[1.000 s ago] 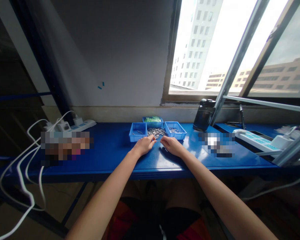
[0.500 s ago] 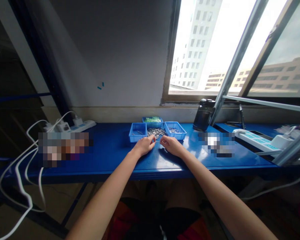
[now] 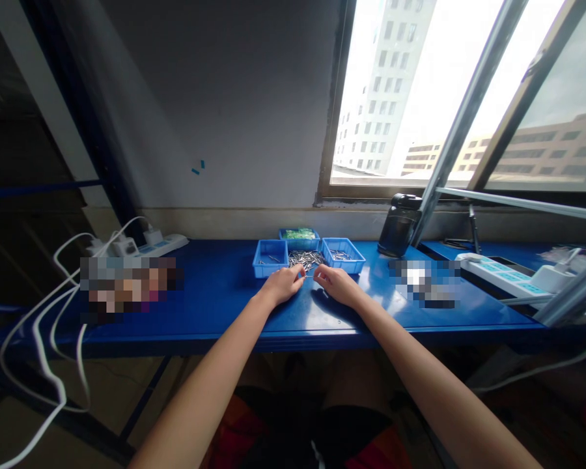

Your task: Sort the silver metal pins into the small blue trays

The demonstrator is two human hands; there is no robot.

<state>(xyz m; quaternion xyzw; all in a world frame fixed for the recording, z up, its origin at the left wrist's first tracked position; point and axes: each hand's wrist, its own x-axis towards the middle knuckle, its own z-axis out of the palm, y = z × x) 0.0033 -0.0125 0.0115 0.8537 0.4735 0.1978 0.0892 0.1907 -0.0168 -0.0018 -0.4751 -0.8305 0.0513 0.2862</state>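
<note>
My left hand (image 3: 284,284) is closed in a pinch over the front of the table. Between its fingertips and those of my right hand (image 3: 336,284) runs a thin pale metal piece (image 3: 309,277), too small to name more exactly. The right fingers are bent and pinched at its other end. Just beyond both hands lies a loose pile of small silvery metal pieces (image 3: 306,259). A blue tray (image 3: 270,269) with a few thin pieces stands left of the pile. To the right, another blue tray (image 3: 348,264) holds several more.
Behind the pile is a third blue tray (image 3: 299,243) with green packets. A black bottle (image 3: 399,225) stands by the window post. White power strips (image 3: 162,247) with cables lie at the left, and another power strip (image 3: 502,275) at the right. Blurred items lie on both sides.
Both hands stay almost in place, with the fingertips shifting slightly around the thin metal piece. The whole view has moved a little.
</note>
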